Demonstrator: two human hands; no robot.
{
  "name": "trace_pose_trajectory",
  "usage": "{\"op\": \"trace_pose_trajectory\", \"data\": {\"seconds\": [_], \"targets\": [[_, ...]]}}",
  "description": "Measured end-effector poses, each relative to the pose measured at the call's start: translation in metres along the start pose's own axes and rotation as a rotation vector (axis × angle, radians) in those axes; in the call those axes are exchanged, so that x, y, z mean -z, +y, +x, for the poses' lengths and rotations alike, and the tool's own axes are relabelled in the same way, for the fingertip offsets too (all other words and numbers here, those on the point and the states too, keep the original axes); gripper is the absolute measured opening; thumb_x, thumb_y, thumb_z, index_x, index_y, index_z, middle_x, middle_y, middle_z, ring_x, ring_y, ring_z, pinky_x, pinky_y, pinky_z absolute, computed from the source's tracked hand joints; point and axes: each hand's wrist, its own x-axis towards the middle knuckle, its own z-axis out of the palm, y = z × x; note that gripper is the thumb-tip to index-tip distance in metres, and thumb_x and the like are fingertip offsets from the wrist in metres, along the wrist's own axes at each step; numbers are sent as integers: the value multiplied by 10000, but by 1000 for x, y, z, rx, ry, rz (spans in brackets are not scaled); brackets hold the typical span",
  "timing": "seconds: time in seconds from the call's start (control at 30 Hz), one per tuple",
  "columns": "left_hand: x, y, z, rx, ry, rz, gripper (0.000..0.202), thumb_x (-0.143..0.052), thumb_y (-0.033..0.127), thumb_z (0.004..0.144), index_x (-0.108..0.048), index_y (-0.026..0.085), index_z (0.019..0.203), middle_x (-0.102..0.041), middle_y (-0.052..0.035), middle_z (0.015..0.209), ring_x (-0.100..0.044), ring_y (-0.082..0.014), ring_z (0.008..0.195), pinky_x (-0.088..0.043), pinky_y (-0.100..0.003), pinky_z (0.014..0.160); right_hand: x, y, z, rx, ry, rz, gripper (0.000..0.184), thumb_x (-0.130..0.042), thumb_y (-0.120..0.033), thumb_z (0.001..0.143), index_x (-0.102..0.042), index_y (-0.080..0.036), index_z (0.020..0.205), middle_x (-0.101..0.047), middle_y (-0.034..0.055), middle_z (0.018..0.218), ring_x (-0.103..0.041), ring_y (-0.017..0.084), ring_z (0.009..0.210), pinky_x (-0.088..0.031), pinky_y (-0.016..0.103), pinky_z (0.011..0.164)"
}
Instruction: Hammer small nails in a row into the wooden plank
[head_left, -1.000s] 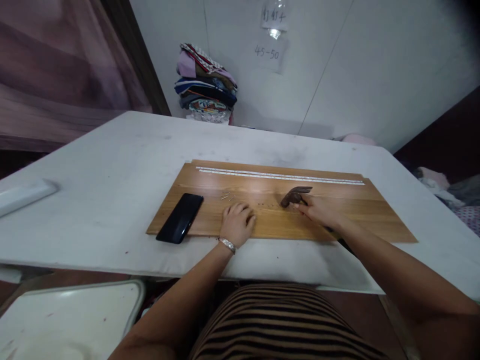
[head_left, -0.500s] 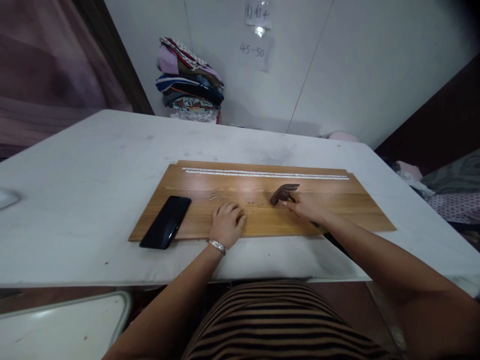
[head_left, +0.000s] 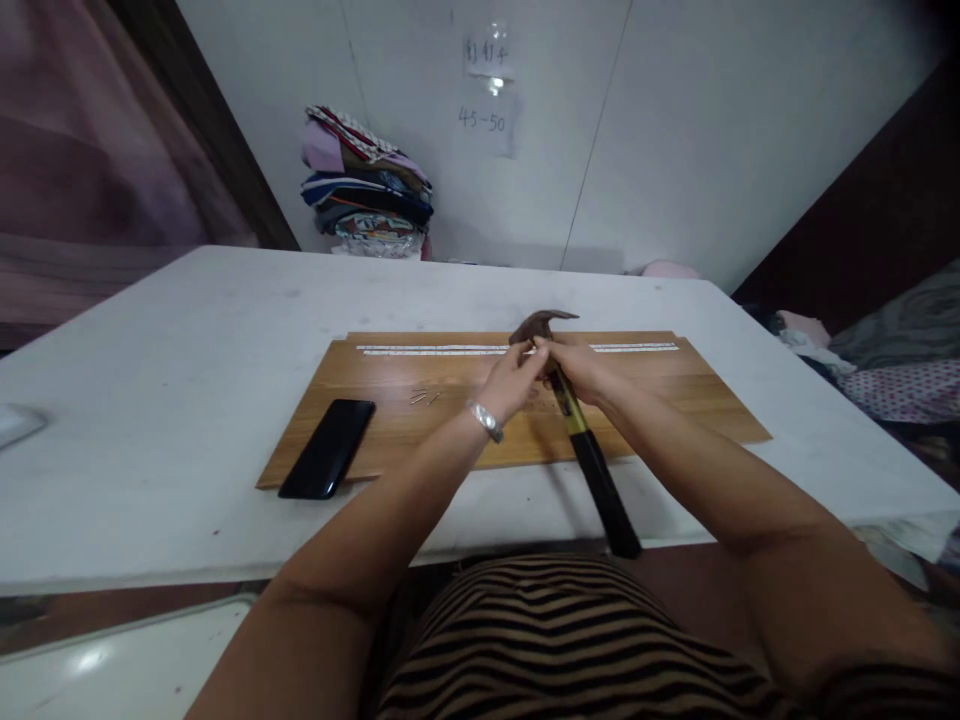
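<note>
My right hand [head_left: 579, 368] grips a claw hammer [head_left: 594, 470] high on its handle, just below the rusty head. The hammer is lifted above the wooden board [head_left: 409, 440], its black and yellow handle slanting down towards me. My left hand [head_left: 512, 385], with a silver bracelet at the wrist, meets the right fingertips close to the hammer's neck. Its fingers are pinched together; what is between them is hidden. On the board, left of my hands, lie several loose nails [head_left: 421, 397]. Small nails or marks in the board's middle are partly covered by my hands.
A black smartphone [head_left: 328, 449] rests across the board's left front corner. Two white measuring strips [head_left: 435, 350] run along the back edge. The board lies on a white table [head_left: 172, 400]. Folded clothes [head_left: 367, 180] are stacked behind, against the wall.
The hammer has been raised off the board by my right hand, its handle now swung towards me. My left hand has left the board and moved right and up to the hammer.
</note>
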Motion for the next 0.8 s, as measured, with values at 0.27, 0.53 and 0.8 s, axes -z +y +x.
{"op": "trace_pose_trajectory", "data": {"seconds": [0.27,0.53,0.8], "targets": [[14,43,25,41,42,105,416,-588,547,929,-596,148,1048,-691,-71,884,-638,-134,659,-502,-233,565,-17,-23,-15,116,-157,339,342,-581,-546,925,-620,-206,923,-662,37,790,-626,178,766,-542,321,722],[55,33,1,70,21,452,226,-527,397,968,-534,184,891,-590,24,641,-396,-53,380,-324,-188,391,87,28,-7,260,154,-673,276,-654,-384,863,-740,-196,1047,-740,103,1128,-641,279,1146,-468,443,1030],[51,2,-11,-23,-114,940,332,-468,433,948,-650,202,1101,-625,-3,666,-594,-163,607,-452,-259,581,190,108,8,-103,520,-1247,422,-350,-390,996,-624,-136,1192,-589,215,1354,-488,336,1300,-353,532,1081]]}}
